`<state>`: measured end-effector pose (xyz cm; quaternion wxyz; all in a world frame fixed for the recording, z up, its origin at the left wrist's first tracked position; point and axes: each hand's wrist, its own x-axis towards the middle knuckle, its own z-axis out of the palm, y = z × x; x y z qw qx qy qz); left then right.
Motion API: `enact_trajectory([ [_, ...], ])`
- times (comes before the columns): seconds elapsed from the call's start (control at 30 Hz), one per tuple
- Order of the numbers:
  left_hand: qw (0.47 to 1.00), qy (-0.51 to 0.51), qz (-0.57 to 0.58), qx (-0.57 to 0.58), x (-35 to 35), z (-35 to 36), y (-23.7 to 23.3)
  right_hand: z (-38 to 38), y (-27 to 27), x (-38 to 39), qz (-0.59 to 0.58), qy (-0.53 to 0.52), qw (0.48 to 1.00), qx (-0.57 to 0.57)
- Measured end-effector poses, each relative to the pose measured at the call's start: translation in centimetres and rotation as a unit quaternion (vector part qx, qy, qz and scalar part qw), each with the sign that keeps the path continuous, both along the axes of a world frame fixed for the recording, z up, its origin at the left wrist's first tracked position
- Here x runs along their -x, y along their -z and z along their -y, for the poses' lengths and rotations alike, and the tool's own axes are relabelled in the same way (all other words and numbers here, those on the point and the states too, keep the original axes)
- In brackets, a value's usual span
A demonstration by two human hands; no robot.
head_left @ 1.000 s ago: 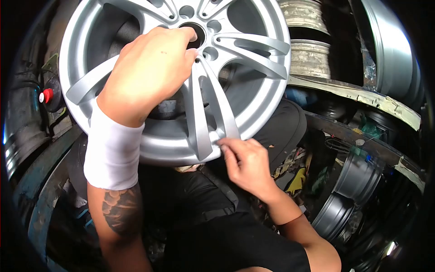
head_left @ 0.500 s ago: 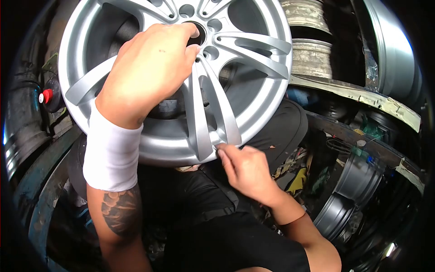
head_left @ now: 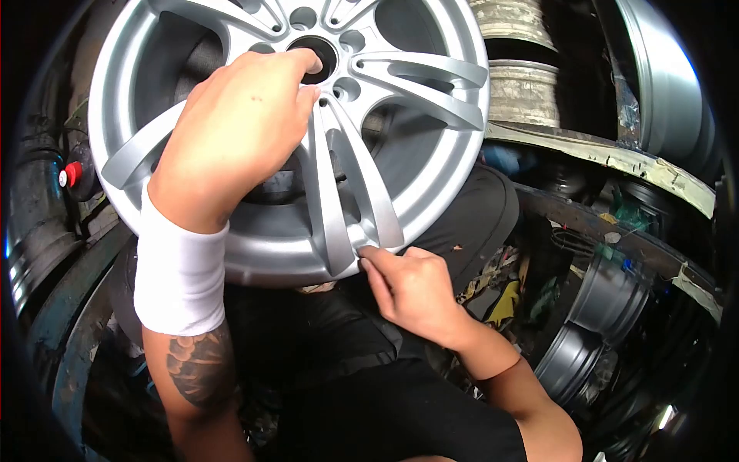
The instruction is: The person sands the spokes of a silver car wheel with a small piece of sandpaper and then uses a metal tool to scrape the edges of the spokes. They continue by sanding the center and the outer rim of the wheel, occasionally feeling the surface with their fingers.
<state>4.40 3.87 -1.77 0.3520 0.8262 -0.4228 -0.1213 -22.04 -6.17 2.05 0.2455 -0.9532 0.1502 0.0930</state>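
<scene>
A silver alloy wheel [head_left: 332, 202] with paired spokes rests tilted over the person's lap, its top cut off by the view. My left hand [head_left: 235, 131], with a white band at the wrist, lies over one spoke and grips it. Its index finger hooks into the centre bore [head_left: 317, 55] and its thumb is beside the hub. At the wheel's near lip, between two spoke ends, my right hand [head_left: 412, 291] presses with curled fingers. Whatever those fingers may hold is hidden.
Worn wheels [head_left: 526, 92] sit on a rack to the right, above a shelf edge [head_left: 608, 156]. Lower right are grey wheels [head_left: 568, 362] among clutter. A red-capped item [head_left: 71, 175] stands at the left near a curved metal frame [head_left: 65, 339].
The wheel and my left hand appear slightly further left and lower in view. My right hand has shifted a little left too, still at the same spot on the lip.
</scene>
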Motion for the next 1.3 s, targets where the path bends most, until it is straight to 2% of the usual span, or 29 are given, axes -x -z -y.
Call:
enact_trajectory([
  [0.13, 1.0, 0.005, 0.021, 0.022, 0.1, -0.1, 0.0, 1.1, 0.0, -0.6, 0.017, 0.015, 1.0, 0.02],
  [0.23, 0.999, 0.007, 0.019, 0.039, 0.2, -0.1, 0.0, 0.3, -0.4, -0.1, 0.012, 0.006, 1.0, -0.023],
  [0.33, 0.996, 0.019, 0.051, 0.069, 0.1, -0.2, 1.0, 0.9, -0.6, -0.8, 0.022, 0.007, 1.0, 0.021],
  [0.5, 0.994, 0.038, 0.039, 0.093, 0.3, -0.5, 1.5, 0.6, -1.1, -0.1, -0.022, -0.016, 1.0, -0.012],
  [0.57, 0.995, 0.038, 0.033, 0.081, 0.2, -0.3, 1.5, 0.4, -0.9, -0.7, -0.014, 0.003, 0.999, 0.031],
  [0.63, 0.999, 0.022, 0.014, 0.04, 0.4, 0.3, 0.8, -0.2, -0.3, -0.4, -0.034, -0.024, 0.999, 0.03],
  [0.67, 0.998, 0.029, 0.029, 0.054, 0.2, 0.1, 0.9, -0.1, -0.6, -0.4, -0.045, -0.046, 0.997, 0.044],
  [0.8, 0.993, 0.058, 0.054, 0.093, 0.2, -0.4, 1.7, 1.0, -0.7, -1.3, -0.027, -0.025, 0.998, 0.059],
  [0.87, 0.99, 0.062, 0.056, 0.117, -0.1, -0.4, 2.0, 0.6, -1.3, -1.1, -0.054, -0.043, 0.997, 0.038],
  [0.9, 0.991, 0.063, 0.053, 0.11, 0.0, -0.5, 2.1, 0.5, -1.4, -1.0, -0.067, -0.055, 0.996, 0.023],
  [0.93, 0.991, 0.063, 0.049, 0.103, 0.1, -0.5, 2.1, 1.1, -1.4, -1.2, -0.027, -0.049, 0.998, 0.003],
  [0.97, 0.992, 0.064, 0.046, 0.096, 0.1, -0.6, 2.2, 1.3, -2.1, -1.6, -0.054, -0.038, 0.998, 0.011],
  [1.03, 0.997, 0.061, 0.038, 0.038, 0.3, -0.1, 1.3, 1.0, -0.6, -1.5, -0.017, -0.02, 0.999, 0.03],
  [1.13, 0.991, 0.07, 0.045, 0.103, 0.4, -0.4, 2.3, 1.0, -0.4, -0.7, -0.025, -0.017, 0.999, -0.019],
  [1.17, 0.992, 0.075, 0.04, 0.09, 0.6, -0.6, 2.4, 1.5, -1.1, -1.1, -0.047, -0.001, 0.998, -0.035],
  [1.23, 0.993, 0.087, 0.033, 0.071, 0.9, -0.4, 2.0, 1.4, -0.5, -1.3, -0.011, 0.018, 1.0, 0.008],
  [1.3, 0.995, 0.089, 0.025, 0.047, 1.1, -0.2, 0.9, 0.6, -0.2, -0.7, -0.05, -0.021, 0.998, 0.015],
])
